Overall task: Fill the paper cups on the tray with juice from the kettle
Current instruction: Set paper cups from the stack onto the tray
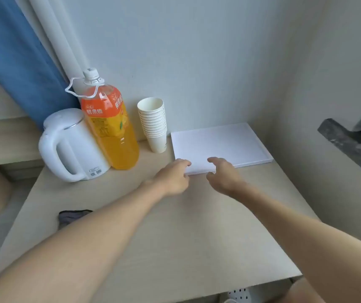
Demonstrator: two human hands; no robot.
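I have both hands at the near edge of the tray (229, 138), left hand (175, 178) touching its corner, right hand (223, 176) fingers spread just above; neither grips. Cup stack (153, 123) and kettle (70, 145) stand left of the tray. I'd slide it evenly, low

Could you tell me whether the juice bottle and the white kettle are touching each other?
Cannot tell. In the head view the juice bottle overlaps the kettle with no gap visible, but the bottle may simply stand behind it.

Probably a home bedroom corner: blue curtain (19, 62), wooden desk (153, 237), plain walls.
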